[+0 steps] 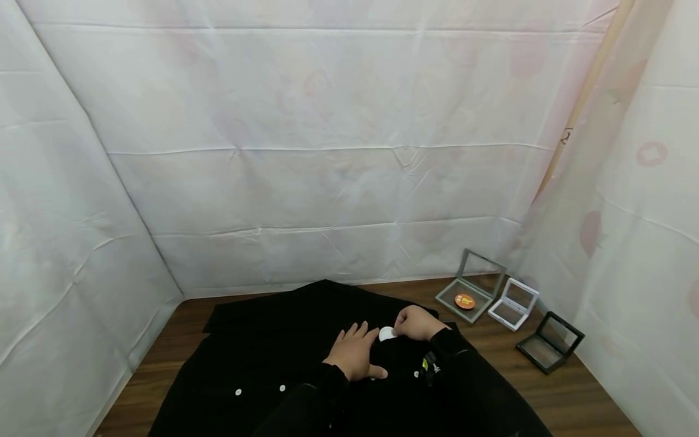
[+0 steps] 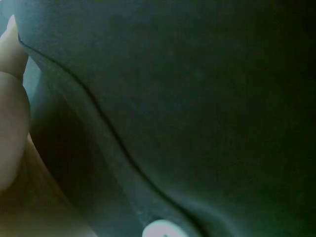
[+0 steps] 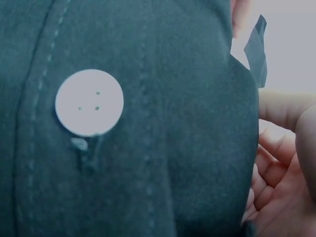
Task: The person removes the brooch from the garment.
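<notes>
Your left hand point(image 1: 355, 352) is lying flat with fingers spread on the black garment point(image 1: 262, 358), your right hand point(image 1: 416, 323) is pinching a small white disc point(image 1: 386, 333) just beyond those fingertips, three open display frames point(image 1: 472, 285) are standing farther right on the wooden table point(image 1: 590, 388).

A black garment point(image 1: 262, 364) with white buttons lies spread flat across the lower centre of the head view, a small white round piece point(image 1: 386, 333) resting on it mid-frame.
</notes>
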Available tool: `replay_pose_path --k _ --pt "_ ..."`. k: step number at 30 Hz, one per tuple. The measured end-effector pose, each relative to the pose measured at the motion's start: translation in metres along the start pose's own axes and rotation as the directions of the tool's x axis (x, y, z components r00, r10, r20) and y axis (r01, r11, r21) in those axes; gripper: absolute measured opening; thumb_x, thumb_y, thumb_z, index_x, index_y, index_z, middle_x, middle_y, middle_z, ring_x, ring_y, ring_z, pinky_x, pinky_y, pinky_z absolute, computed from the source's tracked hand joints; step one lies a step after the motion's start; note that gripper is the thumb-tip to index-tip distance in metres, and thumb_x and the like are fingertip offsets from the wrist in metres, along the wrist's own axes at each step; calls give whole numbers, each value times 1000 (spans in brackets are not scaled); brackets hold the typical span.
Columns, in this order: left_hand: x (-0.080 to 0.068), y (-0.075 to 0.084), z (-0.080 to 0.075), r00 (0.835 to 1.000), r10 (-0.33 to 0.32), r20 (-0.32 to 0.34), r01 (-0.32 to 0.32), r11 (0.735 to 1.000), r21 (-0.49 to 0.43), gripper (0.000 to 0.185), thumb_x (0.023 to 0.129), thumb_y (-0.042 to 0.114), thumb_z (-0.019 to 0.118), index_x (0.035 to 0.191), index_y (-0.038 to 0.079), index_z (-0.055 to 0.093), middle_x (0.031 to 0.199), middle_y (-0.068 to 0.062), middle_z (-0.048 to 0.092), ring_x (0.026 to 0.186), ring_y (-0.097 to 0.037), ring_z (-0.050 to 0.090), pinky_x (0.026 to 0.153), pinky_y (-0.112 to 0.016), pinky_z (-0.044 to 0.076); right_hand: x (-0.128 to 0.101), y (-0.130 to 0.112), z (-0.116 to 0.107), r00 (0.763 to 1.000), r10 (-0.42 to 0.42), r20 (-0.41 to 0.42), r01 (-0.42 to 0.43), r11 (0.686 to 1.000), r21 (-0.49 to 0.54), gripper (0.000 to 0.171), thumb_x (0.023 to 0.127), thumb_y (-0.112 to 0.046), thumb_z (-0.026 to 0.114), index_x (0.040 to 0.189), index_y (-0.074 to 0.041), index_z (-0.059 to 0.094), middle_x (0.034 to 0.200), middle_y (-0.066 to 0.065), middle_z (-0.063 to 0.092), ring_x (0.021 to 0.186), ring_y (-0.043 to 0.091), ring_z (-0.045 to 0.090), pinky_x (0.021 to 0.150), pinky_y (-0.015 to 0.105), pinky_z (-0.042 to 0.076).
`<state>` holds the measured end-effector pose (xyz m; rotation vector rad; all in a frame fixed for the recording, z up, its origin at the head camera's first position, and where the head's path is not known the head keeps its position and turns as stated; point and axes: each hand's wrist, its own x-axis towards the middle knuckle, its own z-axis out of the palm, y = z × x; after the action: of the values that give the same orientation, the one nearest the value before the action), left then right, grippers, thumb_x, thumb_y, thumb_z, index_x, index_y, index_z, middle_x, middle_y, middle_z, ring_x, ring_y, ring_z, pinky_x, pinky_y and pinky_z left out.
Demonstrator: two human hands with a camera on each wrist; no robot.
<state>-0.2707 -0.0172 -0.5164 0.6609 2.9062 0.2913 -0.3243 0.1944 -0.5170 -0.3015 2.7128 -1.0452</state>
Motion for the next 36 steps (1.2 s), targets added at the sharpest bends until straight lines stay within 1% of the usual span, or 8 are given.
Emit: replay_pose_path --k 6,12,14,17,22,31,36 --pt "1 -1 0 999 -31 14 31 1000 -2 95 78 67 80 154 18 51 162 -14 38 150 -39 32 118 -61 28 2 5 -2 1000 -26 -4 26 999 39 13 92 -9 75 80 -8 69 78 -1 63 69 16 56 67 32 46" --pt "1 -1 -1 998 -48 29 49 999 -23 95 77 67 80 154 19 51 163 -16 36 150 -43 29 117 -65 26 5 8 -3 999 -35 19 33 996 87 1 91 -6 75 91 -7 74 88 -1 67 78 16 60 74 35 50" --pt "1 -1 -1 998 -48 31 49 998 -28 95 77 67 80 154 19 51 163 -16 36 150 -43 30 117 -65 27 6 9 -3 999 -36 29 33 996 89 4 91 -5 75 93 -7 77 90 -1 69 80 15 62 77 36 52" --pt "1 -2 -1 998 -50 33 51 998 -30 95 77 67 80 154 20 50 164 -15 35 150 -42 29 117 -65 27 7 10 -3 999 -32 44 28 996 86 4 91 -6 75 94 -7 78 90 -2 70 81 15 63 78 36 53" --pt "1 -2 -1 998 -50 32 52 998 -47 95 77 66 82 154 19 51 164 -16 36 150 -43 29 117 -65 26 4 8 -4 998 -39 48 35 995 90 3 91 -5 75 93 -6 77 88 -2 69 79 15 61 77 35 51" --pt "1 -4 -1 998 -52 28 53 997 -63 97 75 65 83 155 20 50 163 -16 36 150 -43 29 117 -66 25 3 4 -3 989 -135 60 129 987 91 5 93 -6 74 89 -4 75 82 -3 68 73 14 57 70 30 47" --pt "1 -4 0 999 -50 19 51 996 -80 97 75 65 84 155 22 49 163 -16 36 150 -44 28 117 -67 24 2 1 -1 982 -175 73 169 982 85 6 94 -6 72 90 -1 74 83 -1 68 72 13 56 68 30 46"
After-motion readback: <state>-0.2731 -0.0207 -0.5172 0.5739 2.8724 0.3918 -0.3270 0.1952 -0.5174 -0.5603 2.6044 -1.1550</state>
